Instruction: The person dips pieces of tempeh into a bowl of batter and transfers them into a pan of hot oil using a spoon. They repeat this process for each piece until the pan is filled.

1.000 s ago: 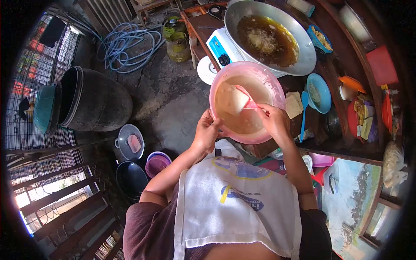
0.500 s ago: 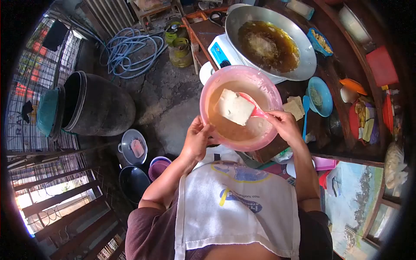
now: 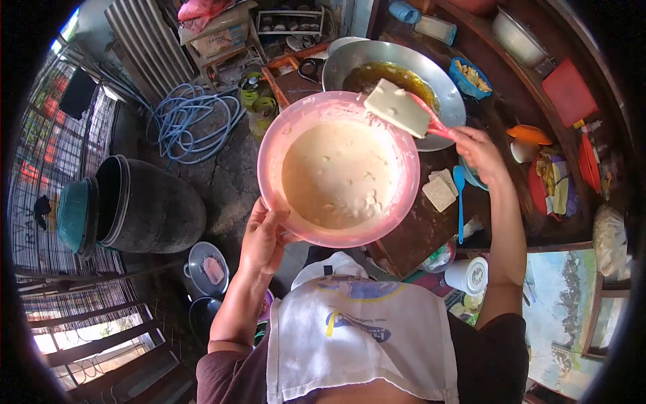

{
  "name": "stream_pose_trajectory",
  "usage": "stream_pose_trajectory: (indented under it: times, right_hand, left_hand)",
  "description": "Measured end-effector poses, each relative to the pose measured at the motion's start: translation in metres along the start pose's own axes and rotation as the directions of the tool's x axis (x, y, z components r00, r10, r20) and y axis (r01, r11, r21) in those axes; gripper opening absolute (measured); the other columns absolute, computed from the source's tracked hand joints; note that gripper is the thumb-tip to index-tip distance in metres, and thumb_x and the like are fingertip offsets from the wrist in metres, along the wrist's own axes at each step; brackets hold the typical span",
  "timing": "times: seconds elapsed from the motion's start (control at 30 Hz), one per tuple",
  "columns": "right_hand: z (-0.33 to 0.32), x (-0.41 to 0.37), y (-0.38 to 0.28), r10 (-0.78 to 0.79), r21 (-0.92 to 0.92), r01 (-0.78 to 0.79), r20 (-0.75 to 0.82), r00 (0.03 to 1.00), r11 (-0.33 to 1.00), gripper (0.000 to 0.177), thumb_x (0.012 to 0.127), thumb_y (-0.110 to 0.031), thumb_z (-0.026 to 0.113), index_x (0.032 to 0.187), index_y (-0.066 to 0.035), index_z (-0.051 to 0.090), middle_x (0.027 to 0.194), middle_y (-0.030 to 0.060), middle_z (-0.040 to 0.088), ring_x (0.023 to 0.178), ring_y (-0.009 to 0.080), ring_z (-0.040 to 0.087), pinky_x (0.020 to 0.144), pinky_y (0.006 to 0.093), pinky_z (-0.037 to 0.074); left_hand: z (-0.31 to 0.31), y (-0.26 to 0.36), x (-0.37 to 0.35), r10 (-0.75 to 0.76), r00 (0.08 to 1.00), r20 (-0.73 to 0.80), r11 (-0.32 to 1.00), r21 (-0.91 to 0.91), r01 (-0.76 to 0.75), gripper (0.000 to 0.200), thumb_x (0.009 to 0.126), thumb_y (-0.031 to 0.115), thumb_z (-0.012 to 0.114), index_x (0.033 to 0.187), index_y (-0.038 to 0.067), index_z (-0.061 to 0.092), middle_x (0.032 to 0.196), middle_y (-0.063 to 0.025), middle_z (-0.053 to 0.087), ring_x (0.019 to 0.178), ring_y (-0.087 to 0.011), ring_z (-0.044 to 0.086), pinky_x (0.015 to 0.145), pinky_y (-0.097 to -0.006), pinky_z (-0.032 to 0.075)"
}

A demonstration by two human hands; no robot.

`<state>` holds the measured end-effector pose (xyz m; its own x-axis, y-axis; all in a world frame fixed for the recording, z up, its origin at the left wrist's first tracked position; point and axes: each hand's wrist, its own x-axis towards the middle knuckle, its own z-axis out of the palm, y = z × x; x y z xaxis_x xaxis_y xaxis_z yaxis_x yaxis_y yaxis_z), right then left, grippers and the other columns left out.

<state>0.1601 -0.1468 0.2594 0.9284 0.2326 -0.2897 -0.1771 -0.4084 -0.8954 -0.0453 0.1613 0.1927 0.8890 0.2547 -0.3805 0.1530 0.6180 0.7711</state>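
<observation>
My left hand (image 3: pixel 264 236) grips the lower left rim of a pink bowl (image 3: pixel 270 155) that holds pale, lumpy batter (image 3: pixel 336 172). My right hand (image 3: pixel 479 153) is closed on the handle of a red spatula (image 3: pixel 436 122). A pale, batter-coated slab (image 3: pixel 398 108) lies on the spatula's blade, above the bowl's upper right rim. Behind it, a large metal wok (image 3: pixel 441 71) with brown-yellow oil is partly covered by the bowl and slab.
Right of the bowl are pale slabs (image 3: pixel 441 191) and a blue spatula (image 3: pixel 460 202). A blue basket (image 3: pixel 471 77) stands beside the wok. A dark barrel (image 3: pixel 158 205) and coiled hose (image 3: pixel 195 124) lie at the left. A white tub (image 3: pixel 466 276) stands below the table.
The spatula with the slab has moved from over the batter, up and right, to the bowl's rim near the wok. The bowl has shifted left, and the view has shifted too.
</observation>
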Motion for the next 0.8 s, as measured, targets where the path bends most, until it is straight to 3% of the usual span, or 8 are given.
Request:
stream_pose_trajectory:
  times: [0.13,0.23,0.3,0.4,0.43,0.57,0.73,0.8]
  right_hand:
    - [-0.037,0.041,0.028,0.006,-0.116,-0.012,-0.052,0.999,0.993,0.027,0.077,-0.030,0.061,0.092,-0.007,0.063,0.061,-0.0069,0.045,0.054,0.0017,0.034,0.047,0.0171,0.028]
    - [-0.048,0.079,0.061,-0.070,-0.386,-0.006,-0.181,0.981,0.922,0.029,0.076,-0.032,0.061,0.093,-0.009,0.063,0.067,-0.0013,0.057,0.058,0.0102,0.049,0.055,0.0244,0.040]
    - [-0.049,0.092,0.071,-0.292,-0.786,0.020,-0.206,0.934,0.618,0.026,0.076,-0.033,0.056,0.090,-0.012,0.064,0.080,0.0059,0.063,0.073,0.0233,0.060,0.065,0.0346,0.045]
    - [-0.011,0.081,0.048,-0.311,-0.885,-0.168,-0.323,0.894,0.435,0.023,0.077,-0.032,0.051,0.086,-0.014,0.063,0.086,0.0098,0.061,0.084,0.0279,0.059,0.068,0.0409,0.046]
    - [-0.005,0.079,0.046,-0.409,-0.945,-0.128,-0.249,0.878,0.302,0.021,0.079,-0.027,0.047,0.080,-0.013,0.063,0.084,0.0100,0.062,0.079,0.0281,0.060,0.066,0.0409,0.047]
    - [-0.003,0.083,0.054,-0.543,-0.989,-0.090,-0.138,0.828,0.113,0.019,0.081,-0.024,0.045,0.078,-0.017,0.063,0.081,0.0114,0.062,0.073,0.0298,0.060,0.062,0.0409,0.047]
    - [-0.016,0.046,0.037,-0.512,-0.914,-0.163,-0.348,0.785,0.370,0.022,0.081,-0.029,0.048,0.084,-0.014,0.063,0.084,0.0128,0.062,0.077,0.0293,0.060,0.065,0.0401,0.047]
    - [-0.032,0.037,0.047,-0.469,-0.859,-0.189,-0.429,0.772,0.475,0.025,0.081,-0.032,0.049,0.088,-0.013,0.063,0.086,0.0139,0.062,0.078,0.0297,0.060,0.066,0.0385,0.046]
  left_hand:
    - [-0.007,-0.005,-0.003,0.000,1.000,-0.017,0.999,-0.047,-0.001,0.025,0.081,0.005,0.044,0.106,0.008,0.044,0.092,-0.0057,0.056,0.072,-0.0153,0.060,0.060,-0.0302,0.054]
    - [-0.012,-0.008,-0.009,-0.035,0.998,-0.054,0.999,-0.043,0.032,0.026,0.080,0.004,0.045,0.105,0.009,0.045,0.091,-0.0048,0.056,0.071,-0.0148,0.060,0.058,-0.0298,0.054]
    - [-0.018,-0.012,-0.011,-0.032,0.999,-0.029,0.999,-0.045,0.031,0.020,0.079,0.003,0.045,0.098,0.007,0.045,0.088,-0.0063,0.056,0.072,-0.0160,0.060,0.060,-0.0342,0.055]
    - [-0.020,-0.018,-0.017,-0.068,0.994,-0.081,0.998,-0.017,0.067,0.021,0.078,0.002,0.045,0.099,0.007,0.045,0.087,-0.0064,0.057,0.071,-0.0159,0.060,0.059,-0.0334,0.055]
    - [-0.022,-0.020,-0.018,-0.074,0.995,-0.064,0.997,-0.010,0.073,0.021,0.078,0.002,0.045,0.098,0.008,0.046,0.087,-0.0064,0.057,0.071,-0.0157,0.060,0.058,-0.0327,0.055]
    - [-0.022,-0.035,-0.023,-0.114,0.989,-0.099,0.992,0.049,0.119,0.019,0.077,0.003,0.046,0.096,0.009,0.047,0.086,-0.0049,0.057,0.071,-0.0147,0.060,0.059,-0.0320,0.054]
    - [-0.029,-0.065,-0.018,-0.166,0.985,-0.043,0.980,0.101,0.170,0.023,0.080,0.005,0.045,0.103,0.010,0.047,0.090,-0.0039,0.057,0.073,-0.0154,0.059,0.062,-0.0327,0.052]
    - [-0.018,-0.071,-0.016,-0.218,0.975,-0.042,0.970,0.101,0.221,0.012,0.079,0.004,0.048,0.090,0.010,0.047,0.083,-0.0029,0.056,0.071,-0.0146,0.057,0.060,-0.0303,0.051]
